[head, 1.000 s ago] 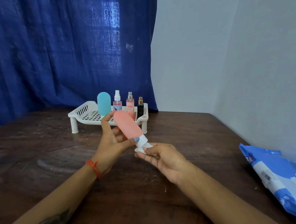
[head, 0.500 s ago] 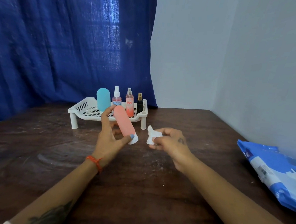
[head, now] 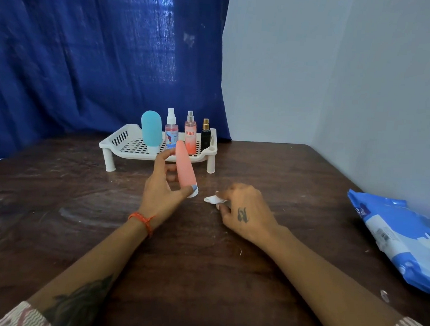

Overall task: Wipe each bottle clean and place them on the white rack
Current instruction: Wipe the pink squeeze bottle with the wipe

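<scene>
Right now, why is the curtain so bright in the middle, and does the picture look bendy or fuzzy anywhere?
In the head view, light comes through the blue curtain, making a bright patch; the wide lens bows the wooden table edge; the pink bottle in the left hand looks sharp, but the small print on the rack's spray bottles is too small to read.

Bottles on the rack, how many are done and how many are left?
Done: four bottles stand on the white rack: the teal bottle, two pink spray bottles and the black bottle. In hand: the left hand holds the pink bottle; the right hand pinches the wipe at the table. Left: setting that bottle on the rack.
</scene>
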A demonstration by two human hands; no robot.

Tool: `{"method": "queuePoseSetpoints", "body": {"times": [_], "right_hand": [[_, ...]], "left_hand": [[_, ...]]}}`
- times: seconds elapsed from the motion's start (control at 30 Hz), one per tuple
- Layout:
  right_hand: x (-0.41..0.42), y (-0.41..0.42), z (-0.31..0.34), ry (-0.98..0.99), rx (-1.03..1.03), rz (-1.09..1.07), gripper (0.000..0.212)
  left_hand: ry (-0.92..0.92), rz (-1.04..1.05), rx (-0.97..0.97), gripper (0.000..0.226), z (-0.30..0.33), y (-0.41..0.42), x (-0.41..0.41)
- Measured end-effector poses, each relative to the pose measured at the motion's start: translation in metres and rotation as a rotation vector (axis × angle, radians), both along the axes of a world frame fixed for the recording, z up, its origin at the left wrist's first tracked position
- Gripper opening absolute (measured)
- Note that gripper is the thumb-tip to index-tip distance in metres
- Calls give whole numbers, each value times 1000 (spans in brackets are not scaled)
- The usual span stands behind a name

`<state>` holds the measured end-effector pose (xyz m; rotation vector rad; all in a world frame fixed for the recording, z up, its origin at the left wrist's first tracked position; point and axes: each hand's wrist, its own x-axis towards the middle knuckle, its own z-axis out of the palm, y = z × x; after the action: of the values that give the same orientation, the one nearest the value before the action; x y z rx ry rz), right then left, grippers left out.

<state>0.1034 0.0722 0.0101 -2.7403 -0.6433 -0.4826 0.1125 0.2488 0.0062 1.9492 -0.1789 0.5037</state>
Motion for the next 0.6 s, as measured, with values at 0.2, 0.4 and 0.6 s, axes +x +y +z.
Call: {"method": "queuePoseSetpoints", "body": {"times": [0.2,0.4,0.6], "right_hand": [[-2,2,-3,21,16,1,37],[-1,-1,10,42,126,18,45],[17,10,54,228,508,8,48]], "left_hand": [[27,22,70,73,-5,2,-2],[40,62,152,74,-9,2,0],[108,110,162,75,-1,-4,1]]}}
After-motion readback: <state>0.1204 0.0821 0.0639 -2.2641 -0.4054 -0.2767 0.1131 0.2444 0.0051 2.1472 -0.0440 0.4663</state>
